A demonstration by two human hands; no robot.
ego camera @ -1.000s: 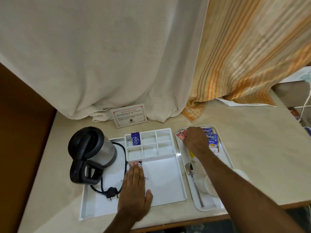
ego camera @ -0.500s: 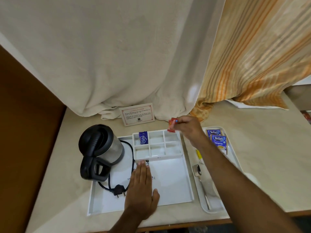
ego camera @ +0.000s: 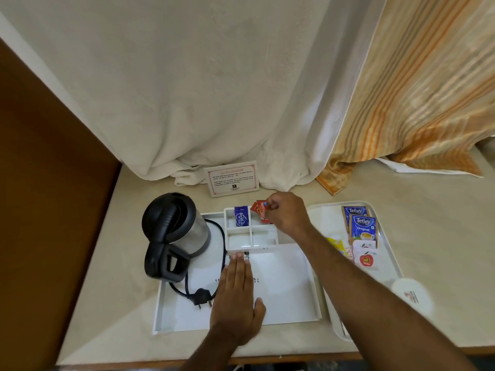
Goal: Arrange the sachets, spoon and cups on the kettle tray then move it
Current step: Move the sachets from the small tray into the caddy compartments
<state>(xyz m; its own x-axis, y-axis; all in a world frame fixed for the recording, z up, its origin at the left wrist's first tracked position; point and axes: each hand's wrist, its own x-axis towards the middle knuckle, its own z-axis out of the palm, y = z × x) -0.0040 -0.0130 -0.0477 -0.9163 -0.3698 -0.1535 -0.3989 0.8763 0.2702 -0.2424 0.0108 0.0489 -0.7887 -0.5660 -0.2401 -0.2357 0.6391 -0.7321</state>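
Pinching a couple of red sachets [ego camera: 260,210], the right hand [ego camera: 288,214] holds them over the far middle slot of the kettle tray [ego camera: 289,303], right next to the blue sachet [ego camera: 241,216] standing in the far left slot. Left hand [ego camera: 237,295] lies flat, fingers together, on the tray's open floor. Kettle [ego camera: 175,227] sits at the tray's left. Tetley sachets [ego camera: 361,226] lie on the side tray [ego camera: 318,212] to the right on the tabletop [ego camera: 442,236].
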